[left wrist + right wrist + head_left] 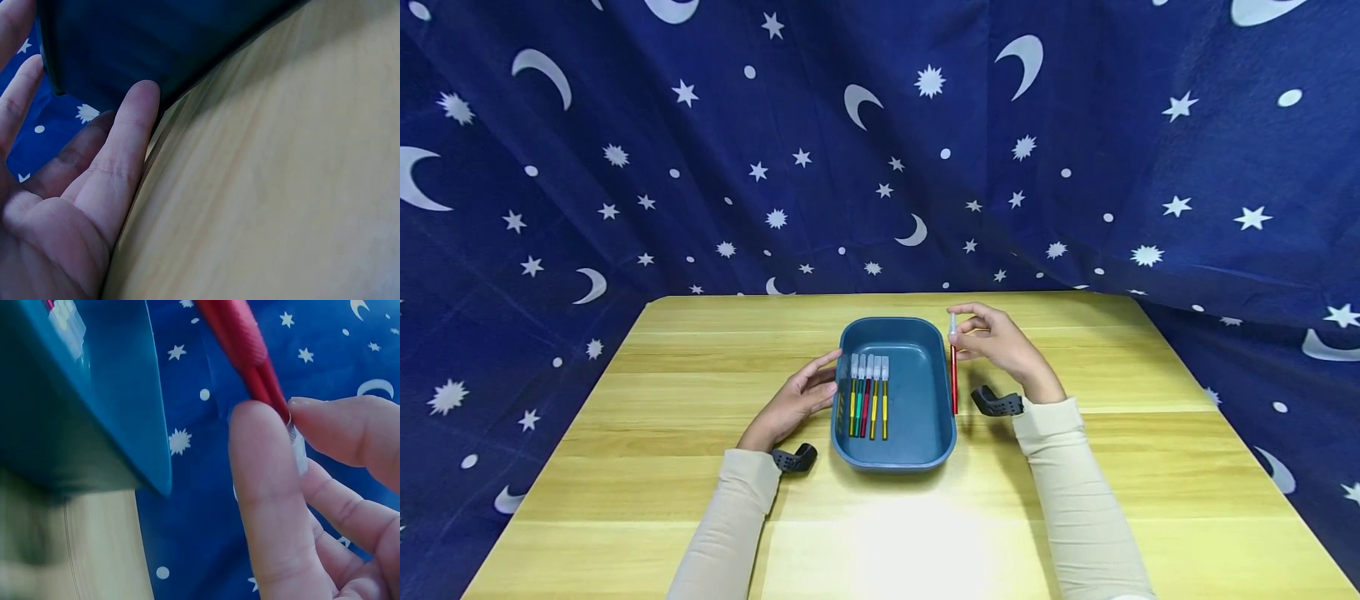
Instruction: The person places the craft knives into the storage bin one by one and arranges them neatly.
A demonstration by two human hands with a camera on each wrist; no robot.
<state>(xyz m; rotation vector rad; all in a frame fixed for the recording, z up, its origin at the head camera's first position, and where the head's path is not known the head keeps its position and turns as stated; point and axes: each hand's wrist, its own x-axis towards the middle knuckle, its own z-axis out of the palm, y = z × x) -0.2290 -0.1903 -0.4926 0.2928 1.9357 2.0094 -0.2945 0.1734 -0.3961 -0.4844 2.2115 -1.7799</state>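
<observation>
My right hand (996, 337) pinches a red craft knife (954, 375) near its clear cap, between thumb and fingers. The knife hangs long and narrow beside the right rim of the blue tray (917, 417). In the right wrist view its red metal handle (240, 337) has a knurled band, and the fingertips partly hide the cap. My left hand (797, 400) touches the tray's left side; in the left wrist view its thumb (134, 119) lies against the outer wall with the fingers spread. Inside the tray's left half, several capped craft knives (868, 400) in yellow, green and red lie side by side.
The tray stands on a light wooden table (662, 433). A dark blue curtain (880, 150) with white moons and stars hangs behind the table and down its sides. Black wrist cameras (996, 402) sit at both cuffs, the right one close to the tray.
</observation>
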